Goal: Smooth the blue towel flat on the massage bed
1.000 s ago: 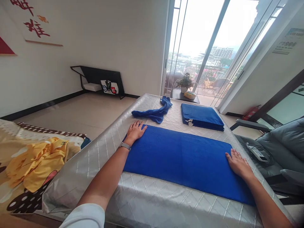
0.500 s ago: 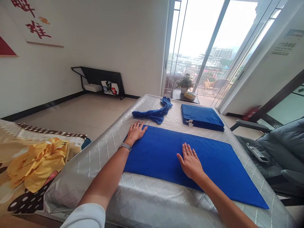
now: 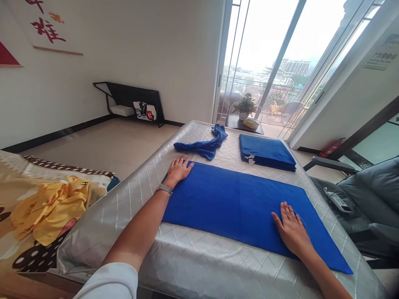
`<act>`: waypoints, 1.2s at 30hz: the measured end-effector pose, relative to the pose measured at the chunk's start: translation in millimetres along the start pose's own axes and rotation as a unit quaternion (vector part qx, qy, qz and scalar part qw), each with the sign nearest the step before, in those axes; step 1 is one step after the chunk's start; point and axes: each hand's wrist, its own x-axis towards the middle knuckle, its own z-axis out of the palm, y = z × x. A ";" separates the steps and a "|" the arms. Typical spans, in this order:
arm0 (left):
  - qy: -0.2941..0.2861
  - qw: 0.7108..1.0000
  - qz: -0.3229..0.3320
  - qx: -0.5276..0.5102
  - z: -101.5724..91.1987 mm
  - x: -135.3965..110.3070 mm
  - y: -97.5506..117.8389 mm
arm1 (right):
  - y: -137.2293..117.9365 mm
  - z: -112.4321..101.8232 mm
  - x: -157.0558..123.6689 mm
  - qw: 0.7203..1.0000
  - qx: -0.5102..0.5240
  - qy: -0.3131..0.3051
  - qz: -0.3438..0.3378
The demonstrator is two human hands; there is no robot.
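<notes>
A large blue towel (image 3: 237, 203) lies spread flat across a table with a quilted silver cover (image 3: 187, 261). My left hand (image 3: 178, 169) rests flat and open on the towel's far left corner, a watch band at the wrist. My right hand (image 3: 292, 231) lies flat and open, fingers together, on the towel's right part near its front edge. Neither hand holds anything.
A crumpled blue towel (image 3: 204, 145) and a stack of folded blue towels (image 3: 266, 152) lie at the table's far end. A grey chair with a remote (image 3: 339, 202) stands at right. Patterned yellow bedding (image 3: 40, 207) is at left. Glass balcony doors are beyond.
My right hand slid from the towel's right end to its middle, then back rightward toward the front edge. The left hand stayed on its corner.
</notes>
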 end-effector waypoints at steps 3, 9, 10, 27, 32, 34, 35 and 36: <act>-0.002 1.000 -0.001 -0.003 -0.3 0.5 -0.2 | 53.7 -1.0 -3.2 0.998 0.014 0.010 0.066; -0.003 1.000 0.001 -0.001 -3.1 -0.5 0.6 | 123.3 -6.7 -5.5 0.989 0.028 0.036 0.140; -0.003 1.000 0.001 -0.001 -3.4 -0.6 0.7 | 126.6 -8.0 -6.0 0.989 0.026 0.042 0.143; -0.012 1.000 0.002 0.019 -3.6 0.0 1.1 | -136.3 -21.1 -59.7 0.979 0.074 -0.076 -0.174; -0.015 1.000 0.002 0.014 -4.1 -0.2 1.7 | -105.0 -13.1 -62.5 0.989 0.037 -0.059 -0.130; -0.015 1.000 0.001 0.015 -3.9 0.1 1.3 | -74.5 -10.1 -62.9 0.994 0.025 -0.040 -0.095; -0.016 1.000 0.000 0.015 -3.8 0.2 1.1 | -55.4 -8.2 -63.2 0.997 0.018 -0.028 -0.073; -0.017 1.000 0.000 0.014 -3.8 0.3 0.9 | -34.2 -6.2 -63.4 0.999 0.011 -0.017 -0.051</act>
